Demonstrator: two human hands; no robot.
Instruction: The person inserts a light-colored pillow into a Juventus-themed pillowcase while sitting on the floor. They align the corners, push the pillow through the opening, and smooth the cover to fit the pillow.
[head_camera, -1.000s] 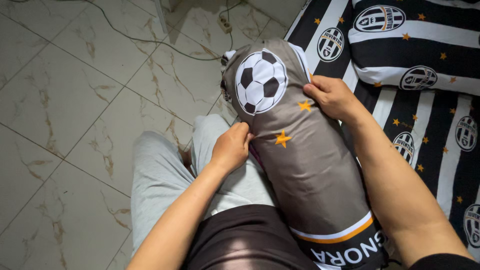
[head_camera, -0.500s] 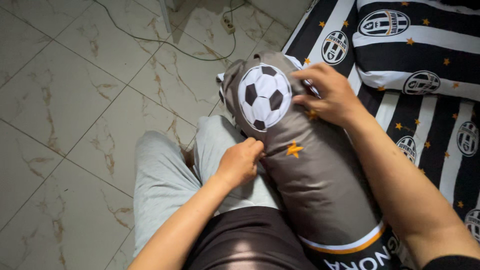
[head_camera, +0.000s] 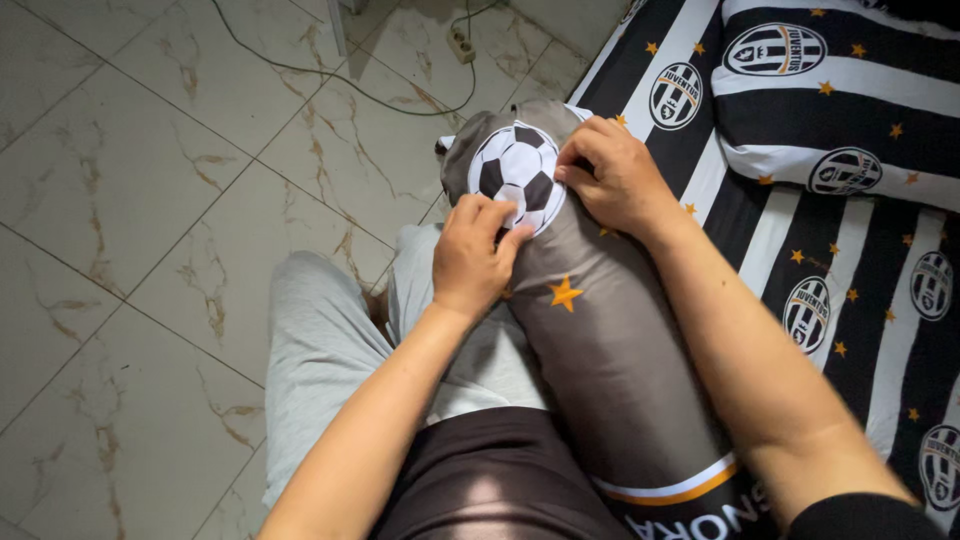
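A marbled tile floor (head_camera: 150, 200) fills the left of the room, and a bed (head_camera: 800, 260) in black-and-white striped sheets dotted with round crests and small orange stars runs along the right. A pillow (head_camera: 830, 120) in the same print lies at the bed's head. A seated person in light grey trousers (head_camera: 330, 350) and a dark shirt (head_camera: 490, 480) has a grey bolster (head_camera: 600, 340) lying lengthwise over the lap, its far end reaching out past the knees beside the bed's edge and its near end, banded in white, orange and black, by the waist. The bolster's cover carries a football print (head_camera: 515, 170) near the far end and orange stars along its length. The right hand (head_camera: 615, 175) sits at the far end on the bed side, fingers curled and pressed together, pinching the cover's fabric at the edge of the football print. The left hand (head_camera: 475, 255) grips the opposite side just below the print, fingers bent and close together, their tips digging into the cloth. A thin cable (head_camera: 330, 75) trails across the tiles to a small socket block (head_camera: 460, 45) at the top.
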